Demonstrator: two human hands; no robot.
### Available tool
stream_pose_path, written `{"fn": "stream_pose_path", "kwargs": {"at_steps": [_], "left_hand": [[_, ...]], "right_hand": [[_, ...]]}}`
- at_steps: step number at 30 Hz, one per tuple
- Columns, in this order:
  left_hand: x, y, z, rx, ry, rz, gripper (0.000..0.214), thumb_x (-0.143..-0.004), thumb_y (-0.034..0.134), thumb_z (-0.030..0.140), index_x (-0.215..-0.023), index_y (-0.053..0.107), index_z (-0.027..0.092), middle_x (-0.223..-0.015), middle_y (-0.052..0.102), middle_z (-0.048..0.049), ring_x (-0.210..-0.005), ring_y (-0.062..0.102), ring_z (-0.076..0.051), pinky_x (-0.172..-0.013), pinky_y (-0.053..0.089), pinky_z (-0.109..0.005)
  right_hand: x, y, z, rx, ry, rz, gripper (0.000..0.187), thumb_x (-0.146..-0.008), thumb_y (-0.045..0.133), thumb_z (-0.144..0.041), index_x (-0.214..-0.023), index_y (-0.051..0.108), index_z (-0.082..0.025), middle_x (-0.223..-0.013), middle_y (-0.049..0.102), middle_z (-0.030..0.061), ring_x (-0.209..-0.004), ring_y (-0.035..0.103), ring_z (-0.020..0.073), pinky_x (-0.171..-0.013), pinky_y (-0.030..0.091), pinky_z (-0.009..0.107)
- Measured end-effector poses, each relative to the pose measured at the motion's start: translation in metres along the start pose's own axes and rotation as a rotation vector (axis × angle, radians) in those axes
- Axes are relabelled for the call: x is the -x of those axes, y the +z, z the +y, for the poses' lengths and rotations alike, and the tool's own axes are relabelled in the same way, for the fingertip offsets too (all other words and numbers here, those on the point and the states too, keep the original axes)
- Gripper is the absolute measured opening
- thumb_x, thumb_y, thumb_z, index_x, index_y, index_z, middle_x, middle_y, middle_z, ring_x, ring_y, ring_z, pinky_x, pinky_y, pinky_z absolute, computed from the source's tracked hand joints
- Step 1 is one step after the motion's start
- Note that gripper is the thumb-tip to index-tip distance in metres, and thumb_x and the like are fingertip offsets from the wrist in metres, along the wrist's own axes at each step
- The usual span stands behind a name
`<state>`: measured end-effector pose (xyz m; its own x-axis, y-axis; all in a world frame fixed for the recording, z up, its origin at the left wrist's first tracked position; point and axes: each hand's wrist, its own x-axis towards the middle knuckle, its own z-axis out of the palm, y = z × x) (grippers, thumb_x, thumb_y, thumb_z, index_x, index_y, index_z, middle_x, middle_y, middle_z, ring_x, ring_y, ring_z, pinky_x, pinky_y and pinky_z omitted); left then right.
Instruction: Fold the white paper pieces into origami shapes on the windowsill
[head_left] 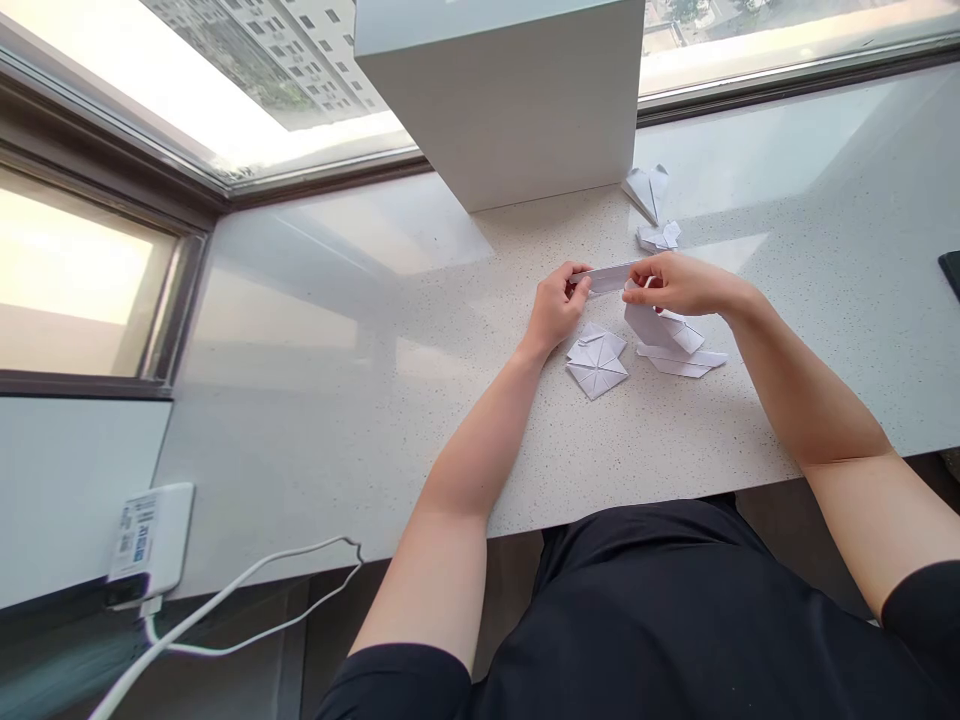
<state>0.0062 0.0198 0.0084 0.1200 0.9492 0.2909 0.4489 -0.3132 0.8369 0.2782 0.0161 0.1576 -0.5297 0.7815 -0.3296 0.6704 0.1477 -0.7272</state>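
A long folded strip of white paper [609,278] stretches between my two hands just above the countertop. My left hand [559,304] pinches its left end. The fingers of my right hand [675,284] close on its right end, partly hiding it. Just below my right hand is a folded paper piece [651,326]; whether the fingers touch it I cannot tell. Under that piece lies a flat, pointed paper fold [684,361]. Nearer to me, a creased paper fold [597,362] with radiating lines rests on the counter, right of my left forearm.
A large white box [525,120] stands behind my hands against the window. Beside it lie a pointed paper fold [648,192] and a small paper fold [660,237]. A white power bank [171,535] with a cable [247,575] sits at the speckled countertop's [360,420] left end. A dark object [951,272] is at far right.
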Motion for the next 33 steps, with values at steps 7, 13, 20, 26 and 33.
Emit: {"fn": "stream_pose_path", "kwargs": {"at_steps": [7, 13, 20, 26, 33], "left_hand": [[0.0, -0.002, 0.004, -0.005, -0.02, 0.008, 0.031, -0.127, 0.069, 0.053, -0.134, 0.085, 0.027, -0.108, 0.087, -0.0086, -0.091, 0.079, -0.024, -0.09, 0.069, -0.039], [0.001, -0.002, 0.003, 0.004, -0.017, 0.011, 0.033, -0.128, 0.069, 0.054, -0.136, 0.086, 0.027, -0.109, 0.086, -0.009, -0.091, 0.079, -0.025, -0.092, 0.07, -0.041], [0.0, -0.001, 0.005, 0.044, -0.025, 0.022, 0.034, -0.125, 0.073, 0.059, -0.132, 0.086, 0.028, -0.109, 0.086, -0.0092, -0.091, 0.078, -0.025, -0.091, 0.071, -0.042], [0.0, -0.001, 0.01, 0.033, -0.025, 0.018, 0.03, -0.123, 0.074, 0.054, -0.131, 0.086, 0.027, -0.113, 0.088, -0.0095, -0.09, 0.076, -0.023, -0.089, 0.068, -0.038], [0.0, -0.002, 0.007, 0.034, 0.007, -0.017, 0.033, -0.125, 0.073, 0.057, -0.134, 0.085, 0.028, -0.111, 0.087, -0.0077, -0.088, 0.074, -0.022, -0.086, 0.062, -0.037]], "right_hand": [[-0.014, 0.005, 0.018, -0.276, -0.056, 0.27, 0.044, -0.114, 0.089, -0.065, -0.099, 0.07, -0.027, -0.086, 0.066, 0.0039, -0.086, 0.064, 0.0247, -0.076, 0.06, 0.04], [-0.019, 0.005, 0.026, -0.206, 0.001, 0.34, 0.044, -0.117, 0.083, -0.069, -0.109, 0.072, -0.027, -0.091, 0.069, 0.0057, -0.091, 0.069, 0.0274, -0.08, 0.06, 0.043], [-0.011, 0.004, 0.011, 0.007, 0.001, 0.214, 0.049, -0.128, 0.057, -0.059, -0.145, 0.082, -0.02, -0.129, 0.086, 0.0189, -0.107, 0.076, 0.0332, -0.09, 0.061, 0.047], [-0.002, 0.012, -0.002, 0.223, -0.161, 0.243, 0.051, -0.124, 0.057, -0.04, -0.162, 0.084, -0.019, -0.138, 0.081, 0.0198, -0.113, 0.07, 0.0345, -0.104, 0.057, 0.047], [-0.013, 0.033, 0.009, 0.234, -0.269, 0.267, 0.051, -0.122, 0.056, -0.028, -0.165, 0.08, -0.016, -0.137, 0.082, 0.0194, -0.116, 0.073, 0.0337, -0.107, 0.054, 0.044]]}}
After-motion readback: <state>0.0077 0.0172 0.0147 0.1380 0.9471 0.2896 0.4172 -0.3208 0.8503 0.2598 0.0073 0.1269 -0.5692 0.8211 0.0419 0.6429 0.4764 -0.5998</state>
